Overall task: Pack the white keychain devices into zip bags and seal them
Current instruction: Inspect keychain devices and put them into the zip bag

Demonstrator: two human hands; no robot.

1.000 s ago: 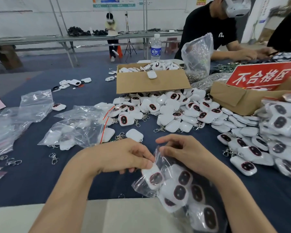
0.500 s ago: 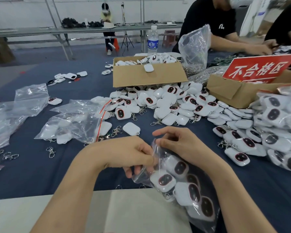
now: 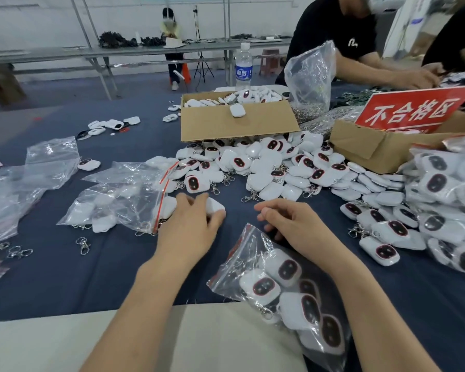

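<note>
A white plastic keychain device [image 3: 215,205] is clasped by the left hand [image 3: 191,229], likely destined for the clear zip bag [image 3: 287,285] beside the curled right hand [image 3: 295,226], whose hold cannot be told.

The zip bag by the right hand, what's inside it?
The zip bag holds white keychain devices with dark oval faces. The right forearm covers part of it, so the full count is hidden.

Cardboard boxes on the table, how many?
2. The centre-back box holds white keychain devices; the right box bears a red sign. More may lie outside the frame.
</note>
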